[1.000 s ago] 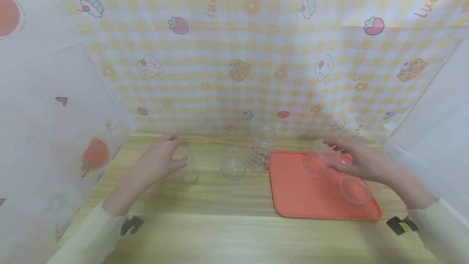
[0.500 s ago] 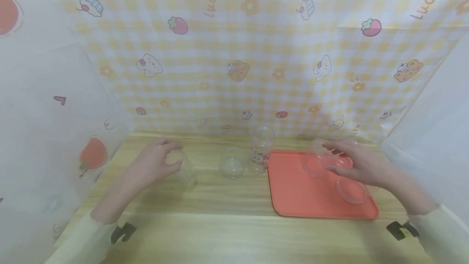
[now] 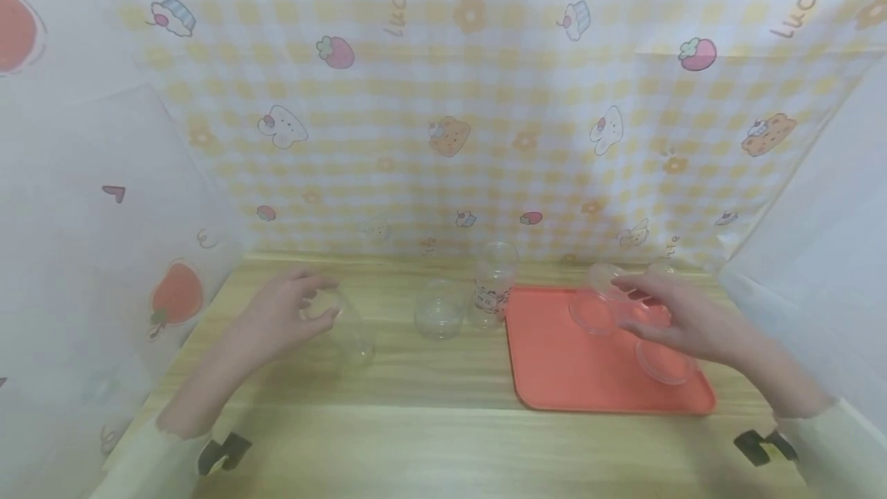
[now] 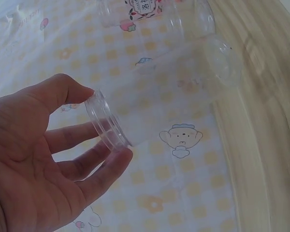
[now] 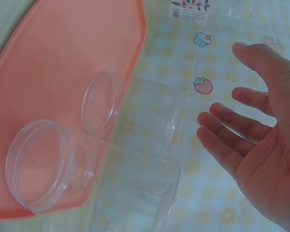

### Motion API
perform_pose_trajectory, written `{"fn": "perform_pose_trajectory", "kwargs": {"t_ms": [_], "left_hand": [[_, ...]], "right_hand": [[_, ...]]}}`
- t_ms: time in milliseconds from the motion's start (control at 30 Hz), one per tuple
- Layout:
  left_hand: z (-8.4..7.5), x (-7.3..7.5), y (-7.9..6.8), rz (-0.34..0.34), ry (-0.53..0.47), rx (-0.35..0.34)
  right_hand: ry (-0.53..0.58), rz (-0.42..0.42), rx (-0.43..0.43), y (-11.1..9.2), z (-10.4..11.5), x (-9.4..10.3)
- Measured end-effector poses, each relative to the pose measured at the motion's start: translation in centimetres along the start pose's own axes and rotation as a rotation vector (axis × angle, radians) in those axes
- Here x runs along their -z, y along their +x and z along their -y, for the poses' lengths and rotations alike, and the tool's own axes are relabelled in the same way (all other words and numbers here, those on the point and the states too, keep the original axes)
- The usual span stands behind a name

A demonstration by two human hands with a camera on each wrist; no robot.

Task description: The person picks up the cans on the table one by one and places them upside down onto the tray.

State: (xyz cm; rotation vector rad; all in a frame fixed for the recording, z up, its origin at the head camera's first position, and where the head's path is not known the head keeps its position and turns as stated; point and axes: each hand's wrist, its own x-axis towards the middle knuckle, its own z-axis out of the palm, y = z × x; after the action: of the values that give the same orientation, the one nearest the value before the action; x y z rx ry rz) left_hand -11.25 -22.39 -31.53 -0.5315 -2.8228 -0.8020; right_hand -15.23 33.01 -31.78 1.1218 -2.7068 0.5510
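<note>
Cloth (image 3: 381, 83): yellow check with cartoon prints, hanging behind the bench (image 3: 416, 445).
Bench: pale wood.
Tray (image 3: 561, 360): red, flat on the bench at right.
Left hand (image 3: 284, 318): above the bench at left, thumb and fingers curled around the rim of the held jar (image 4: 164, 84).
Right hand (image 3: 682, 314): above the tray, fingers loosely bent, thumb well apart, holding nothing.
Bottle (image 3: 493, 287): clear, labelled, upright just beside the tray.
Held jar: clear, tilted, below the left hand.
Front jar (image 5: 101, 179), back jar (image 5: 140, 108): clear, on the tray near the right hand.
Middle jar (image 3: 440, 314): clear, between held jar and bottle.
</note>
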Motion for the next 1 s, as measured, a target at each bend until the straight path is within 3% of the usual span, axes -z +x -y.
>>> {"fn": "perform_pose_trajectory", "kwargs": {"t_ms": [533, 800, 1000], "left_hand": [[0.9, -0.8, -0.9, -0.039, -0.163, 0.01], [1.7, -2.1, -0.8, -0.069, -0.254, -0.01], [1.7, -2.7, -0.7, -0.09, -0.302, -0.009]], "right_hand": [[0.115, -0.065, 0.065, -0.8, -0.3, -1.0], [0.159, -0.106, 0.043, -1.0, -0.1, -1.5], [0.2, -0.107, -0.03, -1.2, 0.0, -1.9]]}}
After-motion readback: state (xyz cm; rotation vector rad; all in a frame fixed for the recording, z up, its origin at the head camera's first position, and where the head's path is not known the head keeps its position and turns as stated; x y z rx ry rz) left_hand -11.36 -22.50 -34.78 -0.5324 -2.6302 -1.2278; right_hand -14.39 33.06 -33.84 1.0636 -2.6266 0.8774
